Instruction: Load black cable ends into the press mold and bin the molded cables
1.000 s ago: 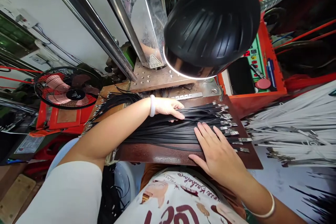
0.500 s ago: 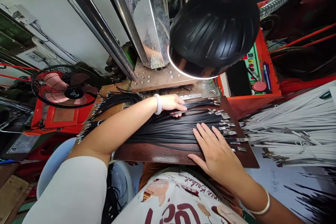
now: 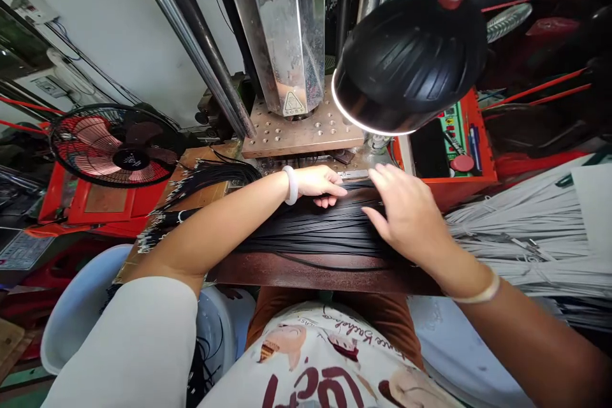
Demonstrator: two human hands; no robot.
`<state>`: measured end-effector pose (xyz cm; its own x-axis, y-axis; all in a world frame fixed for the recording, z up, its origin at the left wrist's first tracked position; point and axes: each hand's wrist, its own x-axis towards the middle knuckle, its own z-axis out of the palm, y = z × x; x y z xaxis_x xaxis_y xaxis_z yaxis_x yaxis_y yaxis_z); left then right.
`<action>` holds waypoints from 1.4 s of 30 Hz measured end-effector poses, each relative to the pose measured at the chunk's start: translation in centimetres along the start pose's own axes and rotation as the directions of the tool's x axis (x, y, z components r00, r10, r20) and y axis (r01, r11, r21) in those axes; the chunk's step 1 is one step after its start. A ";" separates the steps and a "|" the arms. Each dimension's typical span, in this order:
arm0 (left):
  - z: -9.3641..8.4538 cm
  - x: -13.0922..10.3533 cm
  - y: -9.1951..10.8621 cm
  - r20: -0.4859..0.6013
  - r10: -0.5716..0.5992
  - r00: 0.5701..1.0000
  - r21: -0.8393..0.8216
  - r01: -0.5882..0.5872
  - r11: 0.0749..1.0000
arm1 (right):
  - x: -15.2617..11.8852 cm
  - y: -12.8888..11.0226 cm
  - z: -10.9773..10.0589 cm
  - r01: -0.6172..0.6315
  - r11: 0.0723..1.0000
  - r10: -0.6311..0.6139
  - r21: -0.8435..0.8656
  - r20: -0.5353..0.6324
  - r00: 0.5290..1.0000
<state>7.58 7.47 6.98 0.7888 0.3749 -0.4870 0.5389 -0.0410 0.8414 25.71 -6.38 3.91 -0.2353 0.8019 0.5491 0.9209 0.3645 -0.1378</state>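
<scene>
- Clock directions are read across the head view, from the middle of the black straps [image 3: 315,229].
- The black straps lie side by side, roughly lengthwise, on a dark red-brown board [image 3: 296,275]; their ends toward 3 o'clock are hidden by the right hand.
- Left hand [image 3: 321,183], at 12 o'clock: fingers curled in, thumb laid over, closed on some of the upper black straps. A pale bangle [image 3: 291,185] is on the wrist.
- Right hand [image 3: 408,207], between 2 and 3 o'clock: open, palm down, thumb spread away from the fingers, slightly blurred. It is over the ends of the straps; contact cannot be confirmed. A cream band [image 3: 484,292] is on the wrist.
- Perforated metal plate [image 3: 306,137], at 12 o'clock, beyond the left hand. A clear guard with a hand-warning label [image 3: 293,102] stands over it.
- Black lamp [image 3: 411,57], at 1 o'clock, its rim lit.
- Red tray [image 3: 488,162], at 2 o'clock, containing pens and a pink round item.
- White straps [image 3: 535,223], at 3 o'clock, bundled.
- Black cords [image 3: 215,172], near 10 o'clock, with metal ends toward 9 o'clock.
- Fan [image 3: 117,145], between 9 and 10 o'clock, well apart from the straps.
</scene>
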 end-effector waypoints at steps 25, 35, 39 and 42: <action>-1.3 -0.6 -4.6 -0.542 0.551 0.634 0.485 -0.300 0.822 | 3.6 1.9 6.4 -0.142 0.853 -0.075 0.502 0.387 0.919; -1.1 -0.7 -5.5 -0.575 0.437 0.692 0.099 -0.471 0.877 | 6.0 -0.1 7.2 -0.679 0.183 0.279 0.711 0.625 0.729; -1.1 -0.4 -5.8 -0.600 0.499 0.626 0.202 -0.485 0.851 | 5.4 0.0 6.8 -0.670 0.212 0.313 0.711 0.600 0.736; -0.8 0.0 -5.8 -0.647 0.491 0.583 0.190 -0.501 0.845 | 5.3 -0.2 6.6 -0.616 0.334 0.260 0.713 0.559 0.788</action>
<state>4.22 8.43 2.25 0.5336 0.7977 0.2809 0.1163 -0.3982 0.9099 22.28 0.87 1.42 -0.1193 0.9908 -0.0640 0.2306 -0.0350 -0.9724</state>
